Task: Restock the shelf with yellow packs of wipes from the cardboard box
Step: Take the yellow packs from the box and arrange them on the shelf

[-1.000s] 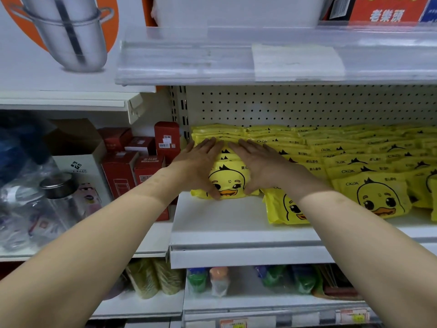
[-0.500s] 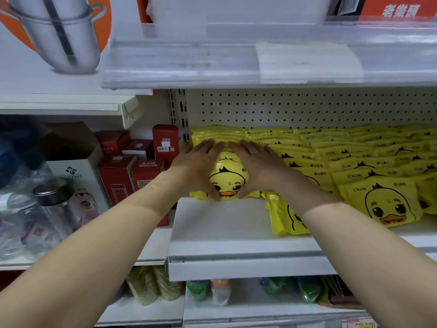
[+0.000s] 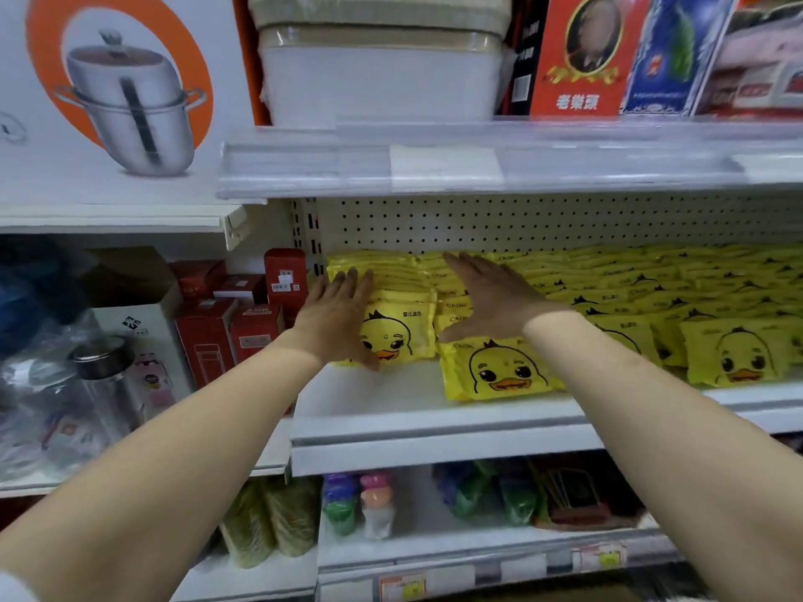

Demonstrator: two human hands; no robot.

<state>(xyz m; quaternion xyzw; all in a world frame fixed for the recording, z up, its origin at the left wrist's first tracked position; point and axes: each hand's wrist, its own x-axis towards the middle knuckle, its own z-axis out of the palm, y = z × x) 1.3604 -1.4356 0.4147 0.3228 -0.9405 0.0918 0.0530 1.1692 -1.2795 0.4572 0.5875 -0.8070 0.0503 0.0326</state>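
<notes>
Yellow packs of wipes with a duck face fill the white shelf (image 3: 391, 410) in overlapping rows. My left hand (image 3: 334, 315) lies flat on the left side of the leftmost front pack (image 3: 402, 330), fingers spread, thumb at its lower edge. My right hand (image 3: 491, 293) hovers flat and open over the second row, just right of that pack. Another front pack (image 3: 499, 371) lies below my right wrist. Further rows of packs (image 3: 652, 288) stretch to the right. The cardboard box is not in view.
Red boxes (image 3: 243, 315) stand left of the wipes on the neighbouring shelf. A glass bottle (image 3: 100, 384) and a white carton sit further left. The upper shelf edge (image 3: 434, 162) overhangs the wipes. Bottles and bags fill the shelf below.
My hands have parted: the right one lifted off the leftmost pack and moved right and back, the left one slid to the pack's left side. The view tilted upward.
</notes>
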